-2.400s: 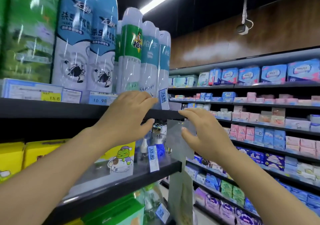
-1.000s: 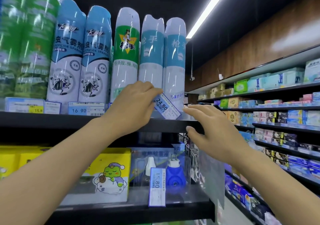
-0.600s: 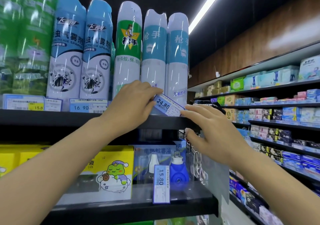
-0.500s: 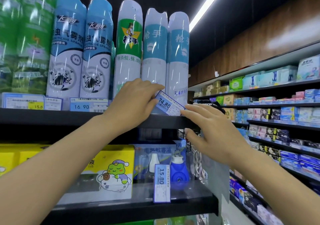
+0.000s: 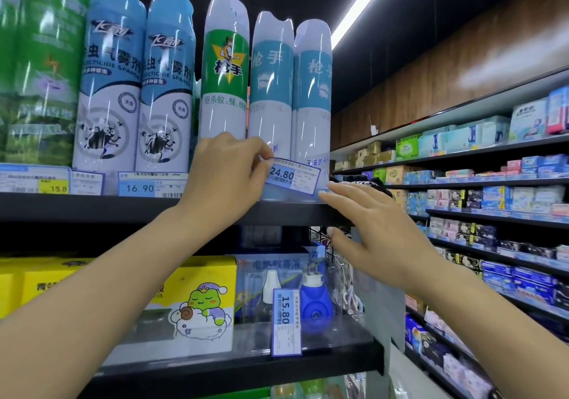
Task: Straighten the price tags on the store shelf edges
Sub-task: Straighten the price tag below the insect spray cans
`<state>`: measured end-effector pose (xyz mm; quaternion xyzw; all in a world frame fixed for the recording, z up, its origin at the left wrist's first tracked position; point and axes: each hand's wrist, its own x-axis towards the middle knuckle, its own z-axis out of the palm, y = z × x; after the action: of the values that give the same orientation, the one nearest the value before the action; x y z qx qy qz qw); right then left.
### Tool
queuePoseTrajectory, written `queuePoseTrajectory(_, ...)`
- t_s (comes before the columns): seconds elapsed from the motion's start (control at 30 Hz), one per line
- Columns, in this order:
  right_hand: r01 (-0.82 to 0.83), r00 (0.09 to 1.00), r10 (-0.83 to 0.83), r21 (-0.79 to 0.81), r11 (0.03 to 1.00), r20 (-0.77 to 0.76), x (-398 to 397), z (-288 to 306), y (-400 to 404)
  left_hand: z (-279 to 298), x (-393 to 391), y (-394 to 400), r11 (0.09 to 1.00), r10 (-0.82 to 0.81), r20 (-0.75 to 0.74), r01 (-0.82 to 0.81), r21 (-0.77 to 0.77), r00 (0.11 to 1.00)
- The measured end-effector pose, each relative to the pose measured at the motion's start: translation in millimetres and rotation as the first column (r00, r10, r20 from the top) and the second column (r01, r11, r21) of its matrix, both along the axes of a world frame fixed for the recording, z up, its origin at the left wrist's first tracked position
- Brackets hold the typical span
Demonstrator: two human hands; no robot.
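Observation:
A blue-and-white price tag reading 24.80 (image 5: 294, 179) sits on the upper shelf edge (image 5: 92, 206), slightly tilted, its right end lower. My left hand (image 5: 226, 174) pinches the tag's left end between thumb and fingers. My right hand (image 5: 374, 223) is spread open, its fingertips touching the shelf edge just below the tag's right corner. One shelf lower, a tag reading 15.80 (image 5: 286, 321) stands turned on end. Tags reading 16.90 (image 5: 152, 184) and 15.8 (image 5: 35, 179) lie level further left.
Tall insecticide spray cans (image 5: 224, 69) stand close behind the upper tags. Yellow boxes (image 5: 197, 300) and a blue plug-in repellent pack (image 5: 314, 300) fill the lower shelf. An aisle and long shelves of boxed goods (image 5: 492, 198) run along the right.
The 24.80 tag has swung from a steep diagonal to nearly level in my left hand. My right hand's fingertips stay at the tag's right end. The view has shifted slightly.

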<state>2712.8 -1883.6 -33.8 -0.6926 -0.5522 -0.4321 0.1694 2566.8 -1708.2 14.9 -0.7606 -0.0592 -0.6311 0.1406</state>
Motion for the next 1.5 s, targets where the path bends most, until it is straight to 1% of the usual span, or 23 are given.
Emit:
queuePoseTrajectory(0.17, -0.013, 1.0, 0.013, 0.007, 1.0, -0.026, -3, 0, 0, -2, 8, -7, 1.0, 0.005, -0.049, -0.006, -0.017, 0.999)
queuePoseTrajectory(0.33, -0.012, 0.999, 0.013, 0.013, 1.0, -0.032, -2, 1, -2, -10, 16, -13, 1.0, 0.017, 0.003, -0.017, -0.022, 1.0)
queuePoseTrajectory(0.47, -0.009, 0.999, 0.009, 0.003, 1.0, -0.032, -1, 1, -5, -12, 11, -12, 0.999, 0.049, -0.015, -0.049, -0.02, 0.999)
queuePoseTrajectory(0.67, -0.009, 1.0, 0.009, -0.015, 1.0, -0.006, -1, -1, -5, -12, 6, -1, 0.986, 0.135, -0.045, -0.13, 0.107, 0.99)
queuePoseTrajectory(0.83, -0.011, 1.0, 0.011, -0.037, 0.999, 0.004, -3, 0, -1, -13, 3, 3, 0.974, 0.131, -0.095, -0.111, 0.195, 0.987)
queuePoseTrajectory(1.3, 0.018, 0.999, -0.017, -0.036, 0.999, 0.045, 0, 0, 3, -20, 1, 5, 0.98, 0.134, -0.171, -0.105, 0.167, 0.976)
queuePoseTrajectory(1.4, 0.01, 0.999, -0.008, -0.033, 0.999, 0.038, -2, -1, 2, -20, -1, 3, 0.983, 0.129, -0.196, -0.099, 0.156, 0.972)
queuePoseTrajectory(1.5, -0.044, 0.999, 0.044, 0.005, 0.999, 0.026, -9, -3, -5, -24, -11, -2, 0.985, 0.093, -0.204, -0.06, 0.162, 0.975)
